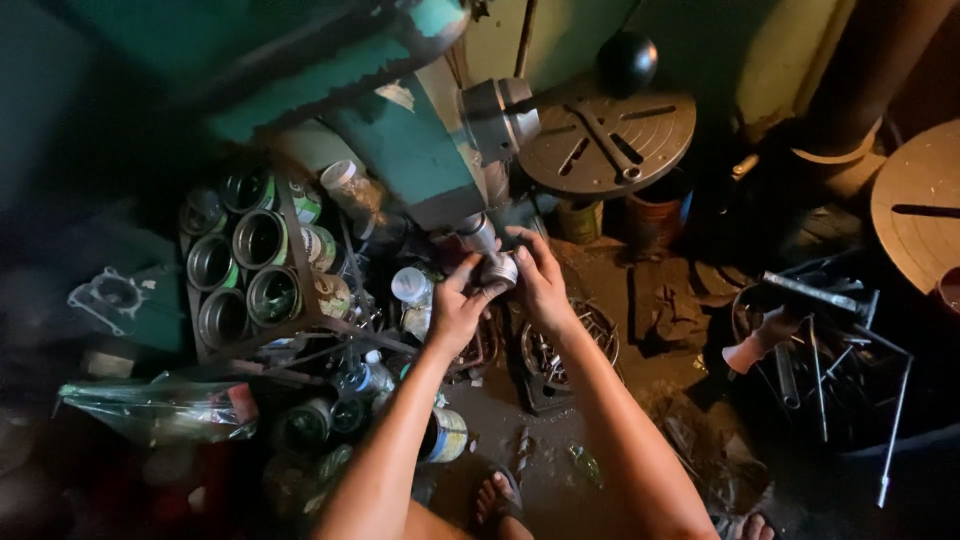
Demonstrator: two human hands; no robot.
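Note:
Both my hands meet at a small silver metal cylinder [499, 268] under the head of a green drill press [400, 130]. My left hand [455, 308] grips the cylinder from the left, with thumb and fingers closed on it. From the right, my right hand [541, 280] holds the same part, its fingers curled over the top. The cylinder sits just below the press's spindle [478, 232]. My sandalled foot [497, 497] shows on the dirty floor below.
A rack of open metal cans [245, 265] stands at the left. A round slotted metal table [610, 135] lies behind the press. Bottles and jars [410, 285] crowd the floor. A tub of metal rods and scrap [830, 350] sits at the right.

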